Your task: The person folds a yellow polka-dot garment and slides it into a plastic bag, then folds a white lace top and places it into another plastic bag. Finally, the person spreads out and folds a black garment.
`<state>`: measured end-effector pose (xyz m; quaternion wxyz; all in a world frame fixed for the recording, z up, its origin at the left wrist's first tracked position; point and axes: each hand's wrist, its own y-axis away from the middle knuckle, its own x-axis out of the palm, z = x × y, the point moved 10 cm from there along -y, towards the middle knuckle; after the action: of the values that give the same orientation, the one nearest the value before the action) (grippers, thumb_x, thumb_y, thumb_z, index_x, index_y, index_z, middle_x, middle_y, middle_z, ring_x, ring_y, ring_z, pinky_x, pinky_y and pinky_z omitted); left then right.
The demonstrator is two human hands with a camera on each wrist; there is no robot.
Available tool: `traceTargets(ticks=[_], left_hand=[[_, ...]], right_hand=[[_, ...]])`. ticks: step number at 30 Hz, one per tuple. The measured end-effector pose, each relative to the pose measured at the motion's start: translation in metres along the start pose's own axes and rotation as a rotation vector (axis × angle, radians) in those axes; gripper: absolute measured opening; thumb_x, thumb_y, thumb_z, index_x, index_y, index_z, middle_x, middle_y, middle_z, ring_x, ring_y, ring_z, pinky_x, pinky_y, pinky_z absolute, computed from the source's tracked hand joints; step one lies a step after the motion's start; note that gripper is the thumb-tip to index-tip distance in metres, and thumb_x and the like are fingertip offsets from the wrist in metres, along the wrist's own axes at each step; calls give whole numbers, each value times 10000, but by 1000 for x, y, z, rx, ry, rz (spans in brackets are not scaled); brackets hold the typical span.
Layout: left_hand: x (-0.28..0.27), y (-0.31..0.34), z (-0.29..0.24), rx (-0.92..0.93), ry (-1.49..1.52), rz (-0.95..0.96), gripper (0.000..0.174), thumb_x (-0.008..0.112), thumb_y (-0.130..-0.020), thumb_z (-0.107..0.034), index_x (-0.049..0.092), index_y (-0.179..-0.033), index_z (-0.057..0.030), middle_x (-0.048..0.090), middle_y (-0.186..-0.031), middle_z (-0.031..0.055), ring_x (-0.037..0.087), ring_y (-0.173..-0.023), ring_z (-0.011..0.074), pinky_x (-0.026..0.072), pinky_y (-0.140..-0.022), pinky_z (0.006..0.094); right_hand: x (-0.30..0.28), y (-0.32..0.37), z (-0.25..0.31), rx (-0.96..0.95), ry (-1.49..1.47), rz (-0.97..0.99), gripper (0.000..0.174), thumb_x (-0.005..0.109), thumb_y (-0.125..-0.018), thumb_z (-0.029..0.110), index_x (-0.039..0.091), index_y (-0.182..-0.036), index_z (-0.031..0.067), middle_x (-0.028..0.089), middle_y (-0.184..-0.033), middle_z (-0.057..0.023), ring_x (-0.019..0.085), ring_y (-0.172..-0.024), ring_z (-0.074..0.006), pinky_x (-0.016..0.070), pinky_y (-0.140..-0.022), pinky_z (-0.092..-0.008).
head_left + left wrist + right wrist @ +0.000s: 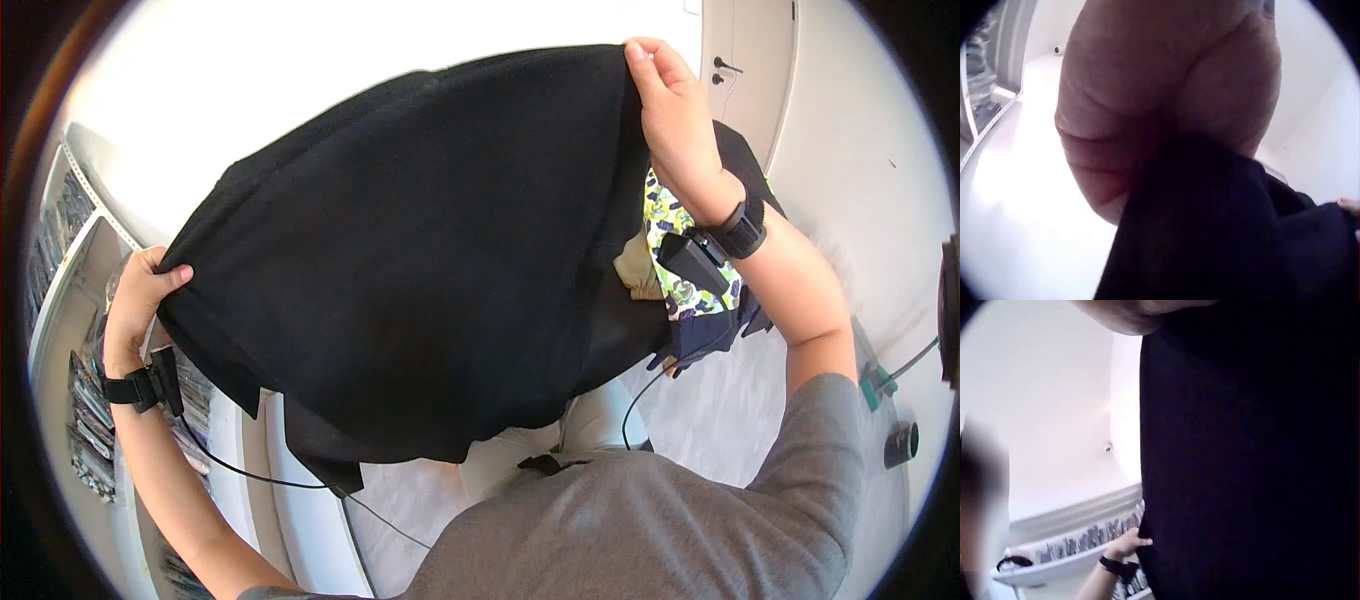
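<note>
A wide black garment is spread between both hands in front of the person's body, its upper edge bowed and its lower edge hanging in loose folds. My left hand pinches its left corner, thumb lying over the cloth. Higher up, my right hand pinches the upper right corner between thumb and fingers. From the left wrist view, the left hand's fingers curl over the black cloth, which drapes downward. In the right wrist view the cloth fills the right side.
White shelves with packed clear-bagged items stand on the left. At the right, behind the garment, hang or lie a green-and-yellow patterned cloth and a beige cloth. A door is at the back. Thin cables trail from the wrist cameras.
</note>
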<state>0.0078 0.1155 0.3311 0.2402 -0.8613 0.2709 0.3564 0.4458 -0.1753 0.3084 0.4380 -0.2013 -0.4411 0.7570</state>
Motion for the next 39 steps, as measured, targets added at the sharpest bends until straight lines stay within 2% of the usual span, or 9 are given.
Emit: traceTargets(ticks=[9, 12, 14, 16, 19, 21, 24, 27, 39], left_hand=[[-173, 26, 34, -53, -849, -362, 160, 582, -830, -93, 563, -752, 45, 482, -648, -15, 460, -633, 102, 364, -587, 272], [-292, 23, 84, -310, -580, -596, 259, 448, -854, -55, 629, -1032, -3, 595, -693, 24, 535, -592, 99, 401, -515, 214], [-350, -21, 118, -2, 11, -699, 303, 443, -869, -90, 610, -1109, -12, 642, -832, 76, 591, -647, 119, 449, -554, 213], [-358, 19, 159, 55, 13, -728, 296, 450, -873, -112, 617, -1096, -11, 645, -842, 78, 594, -668, 133, 455, -585, 229], [-152, -90, -36, 224, 26, -828, 292, 473, -885, -177, 638, -1058, -9, 654, -872, 86, 601, -731, 175, 472, -677, 277], [-139, -175, -29, 216, -44, -634, 294, 477, -884, -190, 644, -1044, -9, 658, -916, 86, 598, -761, 177, 470, -729, 271], [-43, -219, -67, 122, -4, -876, 286, 455, -861, -139, 645, -1040, -22, 667, -942, 104, 619, -804, 210, 472, -778, 296], [34, -296, -80, 382, -403, -958, 336, 407, -780, -48, 650, -1012, -46, 652, -972, 194, 605, -959, 343, 454, -859, 411], [427, -393, -36, 241, -127, -350, 293, 456, -791, -44, 608, -1040, -17, 613, -1014, 250, 559, -1013, 397, 438, -881, 440]], right_hand=[[40, 59, 126, -415, 225, 401, 128, 538, -910, 73, 610, -1001, 20, 628, -873, -40, 583, -799, -107, 427, -726, -182], [69, 103, 120, -155, -302, 636, 206, 603, -829, -17, 620, -1032, 16, 656, -915, -79, 625, -803, -164, 473, -709, -222], [86, 129, 118, -104, -510, 691, 250, 599, -816, -25, 600, -1058, 39, 649, -949, -93, 637, -822, -228, 504, -697, -283], [91, 140, 117, -118, -585, 704, 335, 585, -801, -24, 563, -1122, 70, 631, -1000, -111, 625, -854, -300, 521, -687, -345], [77, 128, 101, -225, -490, 683, 401, 573, -782, -35, 560, -1164, 85, 639, -1020, -102, 636, -869, -292, 532, -713, -337], [60, 124, 69, -44, -682, 529, 353, 542, -788, -31, 617, -1111, 92, 640, -1075, -90, 637, -930, -271, 538, -780, -330], [27, 101, 34, 107, -180, 662, 291, 543, -817, -47, 631, -1077, 49, 648, -1056, -106, 638, -955, -236, 511, -815, -309], [-15, 100, -23, 269, -124, 462, 263, 542, -843, -50, 627, -1078, 29, 649, -1051, -97, 616, -987, -182, 469, -839, -269], [-134, 182, -219, 864, 77, 274, 355, 531, -813, -97, 562, -1147, 18, 603, -1023, -41, 541, -900, -89, 420, -821, -220]])
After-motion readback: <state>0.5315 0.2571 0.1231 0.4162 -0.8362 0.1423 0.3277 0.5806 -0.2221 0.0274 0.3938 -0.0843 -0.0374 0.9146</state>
